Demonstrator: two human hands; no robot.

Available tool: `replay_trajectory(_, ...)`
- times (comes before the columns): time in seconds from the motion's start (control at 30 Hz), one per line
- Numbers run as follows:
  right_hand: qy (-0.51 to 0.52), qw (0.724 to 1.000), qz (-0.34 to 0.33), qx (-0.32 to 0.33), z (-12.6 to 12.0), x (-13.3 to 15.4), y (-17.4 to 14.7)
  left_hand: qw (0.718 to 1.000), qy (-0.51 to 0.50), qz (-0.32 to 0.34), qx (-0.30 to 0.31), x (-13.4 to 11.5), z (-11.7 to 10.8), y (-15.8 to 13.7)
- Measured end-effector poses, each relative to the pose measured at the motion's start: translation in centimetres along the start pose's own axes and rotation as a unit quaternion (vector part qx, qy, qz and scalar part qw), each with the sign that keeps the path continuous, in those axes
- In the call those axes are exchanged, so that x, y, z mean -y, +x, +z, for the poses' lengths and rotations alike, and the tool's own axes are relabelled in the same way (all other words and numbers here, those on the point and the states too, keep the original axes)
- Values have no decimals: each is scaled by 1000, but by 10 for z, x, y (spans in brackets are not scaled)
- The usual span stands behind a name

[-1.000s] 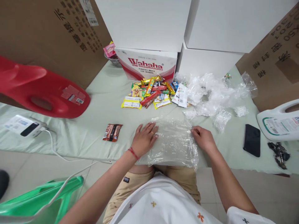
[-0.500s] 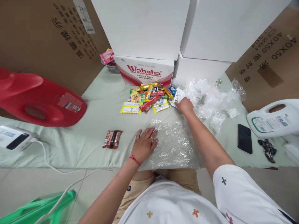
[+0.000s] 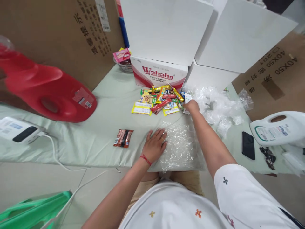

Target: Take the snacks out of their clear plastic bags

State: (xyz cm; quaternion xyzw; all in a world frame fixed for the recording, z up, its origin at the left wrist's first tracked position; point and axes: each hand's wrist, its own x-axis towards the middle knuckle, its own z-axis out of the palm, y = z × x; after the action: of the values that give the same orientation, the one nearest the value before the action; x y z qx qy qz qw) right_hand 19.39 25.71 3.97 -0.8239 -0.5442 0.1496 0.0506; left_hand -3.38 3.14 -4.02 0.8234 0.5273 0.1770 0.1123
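Note:
My left hand lies flat with its fingers apart on the cloth, at the left edge of a clear plastic bag. My right hand reaches to the right end of a pile of wrapped snacks. Its fingers are closed on a white snack packet, and the fingertips are partly hidden. Red, yellow and orange wrappers make up most of the pile. A single brown snack packet lies apart, left of my left hand.
Crumpled clear bags lie right of the pile. A Wahaba-style printed carton stands behind it. A red jug is at left, with a white corded device. At right are a phone, a white jug and a dark small bundle.
The view has turned, so the table things appear shifted, mostly rightward on the left side. The white packet sits slightly lower in my right hand. My left hand stays flat.

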Motion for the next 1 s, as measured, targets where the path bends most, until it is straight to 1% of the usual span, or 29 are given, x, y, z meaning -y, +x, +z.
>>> replay_trajectory(0.07, -12, 1000, -26, 7, -8, -15, -22, 1000, -11, -6, -1, -1, 0, 0)
replay_trajectory(0.1, -15, 999, -51, 13, -14, -26, -36, 1000, -16, -9, 0, -1, 0, 0)
replay_trajectory(0.13, -13, 995, -92, 20, -20, -39, -53, 1000, -19, -12, 1, -1, 0, 0)
replay_trajectory(0.2, -9, 981, -182, 62, -36, -67, -90, 1000, -23, -17, 2, -1, 0, 0)
replay_trajectory(0.3, -11, 954, -275, 121, -55, -100, -150, 999, -22, -24, 1, -1, -1, 0)
replay_trajectory(0.37, -43, 936, -322, 134, -57, -109, -181, 1000, -19, -25, 3, -1, -1, -1)
replay_trajectory(0.4, -66, 928, -339, 137, -52, -110, -192, 1000, -16, -23, 5, -1, -1, -1)
replay_trajectory(0.47, -112, 915, -359, 149, -35, -104, -202, 1000, -10, -19, 10, -1, 0, 0)
replay_trajectory(0.53, -144, 902, -366, 176, -14, -96, -200, 1000, -4, -18, 17, 0, 1, 2)
replay_trajectory(0.6, -138, 894, -373, 205, 3, -96, -193, 1000, -4, -15, 24, 4, -1, 3)
replay_trajectory(0.63, -115, 893, -380, 213, 7, -100, -191, 1000, -10, -14, 21, 6, -3, 1)
replay_trajectory(0.7, -40, 893, -401, 200, 7, -117, -190, 999, -28, -11, -12, 9, -12, -8)
replay_trajectory(0.77, 32, 889, -429, 157, 0, -144, -197, 996, -45, 8, -71, 8, -24, -25)
replay_trajectory(0.8, 49, 885, -442, 137, -3, -159, -203, 993, -52, 31, -100, 6, -29, -36)
replay_trajectory(0.83, 51, 880, -456, 125, -4, -174, -209, 990, -58, 72, -110, 3, -33, -48)
replay_trajectory(0.87, 43, 874, -468, 121, -3, -189, -216, 984, -64, 125, -106, 0, -35, -59)
replay_trajectory(0.9, 31, 869, -479, 123, 1, -202, -222, 980, -63, 169, -79, -4, -36, -69)
replay_trajectory(0.93, 19, 865, -485, 124, 7, -213, -228, 978, -59, 193, -47, -6, -35, -77)
replay_trajectory(0.97, 13, 865, -486, 123, 13, -221, -232, 977, -56, 203, -19, -8, -33, -83)
replay_trajectory(1.0, 17, 867, -483, 119, 20, -228, -234, 979, -56, 198, 3, -9, -31, -87)
